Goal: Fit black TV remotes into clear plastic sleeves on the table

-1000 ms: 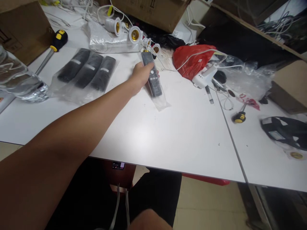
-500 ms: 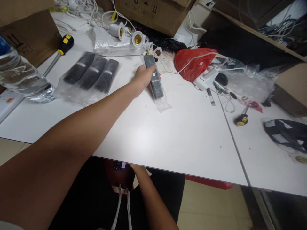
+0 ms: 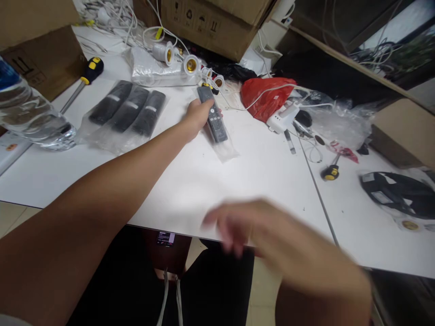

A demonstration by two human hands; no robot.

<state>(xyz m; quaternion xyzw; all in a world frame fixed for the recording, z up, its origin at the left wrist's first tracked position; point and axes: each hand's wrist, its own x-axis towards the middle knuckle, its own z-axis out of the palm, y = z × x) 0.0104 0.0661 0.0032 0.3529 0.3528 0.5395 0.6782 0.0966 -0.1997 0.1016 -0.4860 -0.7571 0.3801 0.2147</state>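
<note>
My left hand (image 3: 199,114) is stretched far over the white table, wrapped round a dark remote control (image 3: 217,122) in a clear plastic sleeve. Its thumb lies on the button side, and the sleeve's loose end points toward me. To the left of that hand lie several more dark remotes (image 3: 131,106) side by side, each in clear plastic. Over the table's front edge hangs my right hand (image 3: 238,226), badly smeared by motion. Its fingers point left and down; whether they hold anything does not show.
Left stand a water bottle (image 3: 34,108) and a yellow-black screwdriver (image 3: 90,72). Lamp sockets (image 3: 190,65), a cardboard box (image 3: 210,27), a red bag (image 3: 263,95) and a power strip (image 3: 282,118) fill the back. Another screwdriver (image 3: 330,172) and a black reel (image 3: 401,192) lie right.
My right hand has risen from under the table edge by my lap and swung up to the right. My left hand keeps its hold on the remote. The view has shifted slightly.
</note>
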